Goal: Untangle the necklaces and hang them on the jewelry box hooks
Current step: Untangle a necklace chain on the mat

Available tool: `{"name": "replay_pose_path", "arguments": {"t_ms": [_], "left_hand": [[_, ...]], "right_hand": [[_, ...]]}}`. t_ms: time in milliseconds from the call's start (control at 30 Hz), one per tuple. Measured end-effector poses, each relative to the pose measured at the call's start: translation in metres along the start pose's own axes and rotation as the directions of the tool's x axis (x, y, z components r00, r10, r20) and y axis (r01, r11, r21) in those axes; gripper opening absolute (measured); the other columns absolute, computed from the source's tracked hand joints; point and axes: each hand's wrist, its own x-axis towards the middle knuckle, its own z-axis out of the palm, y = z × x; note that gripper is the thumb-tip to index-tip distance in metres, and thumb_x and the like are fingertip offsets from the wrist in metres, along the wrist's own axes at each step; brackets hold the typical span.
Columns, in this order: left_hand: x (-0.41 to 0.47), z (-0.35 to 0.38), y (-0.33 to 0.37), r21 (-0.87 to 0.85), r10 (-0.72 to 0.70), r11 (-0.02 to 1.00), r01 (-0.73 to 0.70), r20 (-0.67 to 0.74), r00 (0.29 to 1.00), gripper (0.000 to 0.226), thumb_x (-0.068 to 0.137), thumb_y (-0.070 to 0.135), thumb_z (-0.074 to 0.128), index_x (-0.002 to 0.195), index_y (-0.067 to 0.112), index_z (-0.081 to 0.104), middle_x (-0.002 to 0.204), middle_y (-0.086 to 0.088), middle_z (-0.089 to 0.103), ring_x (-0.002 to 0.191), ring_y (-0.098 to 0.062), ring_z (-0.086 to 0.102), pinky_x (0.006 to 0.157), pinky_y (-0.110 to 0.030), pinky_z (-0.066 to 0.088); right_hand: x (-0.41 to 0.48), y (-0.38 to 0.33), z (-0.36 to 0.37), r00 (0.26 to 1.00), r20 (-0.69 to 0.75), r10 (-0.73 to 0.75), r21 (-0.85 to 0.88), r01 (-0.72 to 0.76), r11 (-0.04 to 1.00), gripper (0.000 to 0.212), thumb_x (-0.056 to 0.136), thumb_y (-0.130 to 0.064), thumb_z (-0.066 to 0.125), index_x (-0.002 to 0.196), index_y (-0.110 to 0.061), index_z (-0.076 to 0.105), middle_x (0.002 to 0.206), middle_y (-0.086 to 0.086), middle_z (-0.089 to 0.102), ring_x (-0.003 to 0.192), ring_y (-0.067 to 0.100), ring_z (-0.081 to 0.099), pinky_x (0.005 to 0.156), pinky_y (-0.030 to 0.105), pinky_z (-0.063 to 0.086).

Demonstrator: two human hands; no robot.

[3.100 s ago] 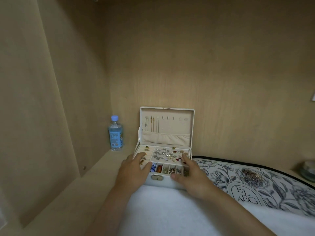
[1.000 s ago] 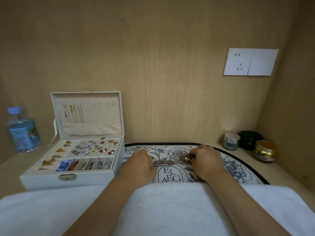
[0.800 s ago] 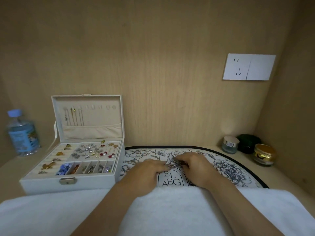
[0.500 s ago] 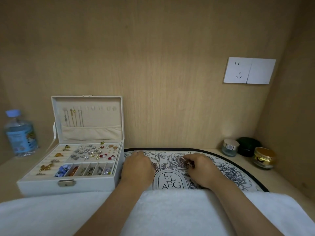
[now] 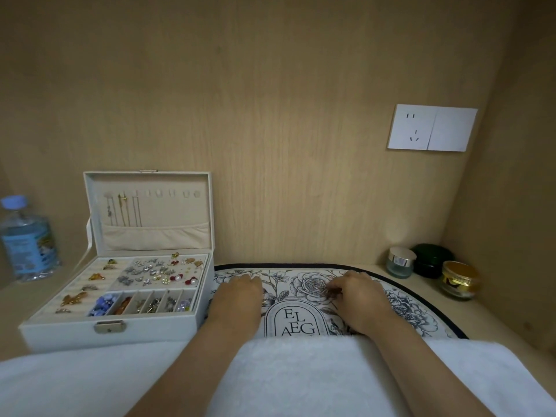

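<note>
Currently: your right hand (image 5: 358, 299) pinches necklace tangle (image 5: 331, 292) at fingertips, on floral mat (image 5: 406, 305). Your left hand (image 5: 237, 296) knuckles-up, fingers tucked under; whether it grips chain, cannot tell. Step: untangling, likely early. Jewelry box (image 5: 60, 332) just left of mat, lid open; hooks (image 5: 171, 193) right of hung chains (image 5: 125, 210) look bare. Next move calls for teasing one strand loose, gently, no yanking, then carrying it to bare hook.
</note>
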Motion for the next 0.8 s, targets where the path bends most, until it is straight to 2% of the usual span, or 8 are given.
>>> {"name": "replay_pose_path", "arguments": {"t_ms": [100, 200, 333, 400, 500, 633, 700, 800], "left_hand": [[-0.002, -0.001, 0.001, -0.092, -0.031, 0.995, 0.031, -0.006, 0.999, 0.022, 0.093, 0.013, 0.051, 0.106, 0.021, 0.067, 0.110, 0.003, 0.063, 0.103, -0.017, 0.057, 0.086, -0.029, 0.046], [-0.006, -0.007, 0.009, -0.162, -0.031, 0.986, 0.024, -0.038, 0.999, 0.019, 0.094, 0.025, 0.049, 0.094, 0.027, 0.068, 0.098, 0.010, 0.066, 0.090, -0.012, 0.060, 0.079, -0.027, 0.047], [-0.007, -0.010, 0.013, -0.295, -0.055, 0.955, 0.040, -0.041, 0.998, 0.018, 0.094, 0.024, 0.049, 0.097, 0.030, 0.066, 0.096, 0.013, 0.065, 0.089, -0.009, 0.060, 0.079, -0.028, 0.050], [-0.005, -0.010, 0.006, -0.370, -0.009, 0.929, -0.003, -0.029, 1.000, 0.023, 0.097, 0.017, 0.050, 0.108, 0.032, 0.065, 0.107, 0.015, 0.063, 0.101, -0.009, 0.058, 0.088, -0.031, 0.048], [-0.005, -0.012, -0.006, -0.163, 0.043, 0.986, -0.041, 0.010, 0.999, 0.046, 0.086, -0.002, 0.056, 0.120, 0.028, 0.061, 0.117, 0.008, 0.057, 0.111, -0.014, 0.053, 0.087, -0.028, 0.046], [-0.012, -0.010, -0.009, 0.030, -0.019, 0.999, 0.016, 0.094, 0.995, 0.034, 0.093, 0.012, 0.054, 0.122, 0.028, 0.062, 0.121, 0.002, 0.054, 0.117, -0.019, 0.047, 0.089, -0.034, 0.048], [-0.010, -0.007, -0.006, -0.099, 0.008, 0.995, 0.003, 0.112, 0.994, 0.029, 0.095, 0.019, 0.056, 0.121, 0.029, 0.064, 0.119, 0.003, 0.055, 0.119, -0.016, 0.045, 0.093, -0.032, 0.046], [-0.004, -0.002, -0.001, -0.388, 0.087, 0.921, -0.034, 0.119, 0.989, 0.029, 0.089, 0.023, 0.067, 0.118, 0.026, 0.066, 0.110, 0.007, 0.056, 0.111, -0.011, 0.051, 0.095, -0.025, 0.042]], "right_hand": [[-0.001, -0.006, 0.001, 0.998, -0.063, -0.032, 0.012, 0.033, 0.999, 0.049, 0.088, -0.018, 0.054, 0.133, -0.036, 0.061, 0.129, -0.006, 0.057, 0.124, 0.022, 0.045, 0.102, 0.038, 0.037], [-0.002, -0.022, 0.009, 0.974, -0.118, -0.193, 0.234, 0.216, 0.948, 0.038, 0.087, -0.021, 0.059, 0.122, -0.032, 0.068, 0.120, -0.010, 0.063, 0.117, 0.017, 0.052, 0.102, 0.036, 0.041], [-0.002, -0.032, 0.014, 0.964, 0.024, -0.265, 0.441, 0.227, 0.868, 0.039, 0.090, -0.024, 0.062, 0.129, -0.027, 0.065, 0.125, -0.009, 0.064, 0.118, 0.010, 0.056, 0.106, 0.029, 0.042], [0.000, -0.023, 0.014, 0.978, 0.023, -0.209, 0.361, 0.187, 0.914, 0.040, 0.093, -0.032, 0.058, 0.133, -0.030, 0.061, 0.130, -0.010, 0.062, 0.122, 0.011, 0.054, 0.107, 0.029, 0.042], [0.001, -0.010, 0.012, 0.997, 0.048, -0.061, 0.137, 0.054, 0.989, 0.047, 0.096, -0.052, 0.048, 0.140, -0.035, 0.053, 0.141, -0.009, 0.055, 0.132, 0.018, 0.047, 0.113, 0.041, 0.035], [-0.002, -0.018, 0.010, 0.996, 0.000, -0.092, 0.060, 0.092, 0.994, 0.045, 0.097, -0.046, 0.047, 0.139, -0.032, 0.053, 0.141, -0.003, 0.053, 0.135, 0.023, 0.042, 0.116, 0.043, 0.028], [-0.005, -0.033, 0.009, 0.972, -0.073, -0.225, 0.198, 0.235, 0.952, 0.042, 0.094, -0.036, 0.052, 0.136, -0.029, 0.057, 0.136, -0.006, 0.057, 0.131, 0.019, 0.047, 0.113, 0.034, 0.033], [-0.012, -0.058, 0.008, 0.919, -0.024, -0.393, 0.436, 0.363, 0.824, 0.040, 0.091, -0.028, 0.058, 0.130, -0.028, 0.061, 0.120, -0.009, 0.064, 0.111, 0.009, 0.057, 0.100, 0.025, 0.043]]}}
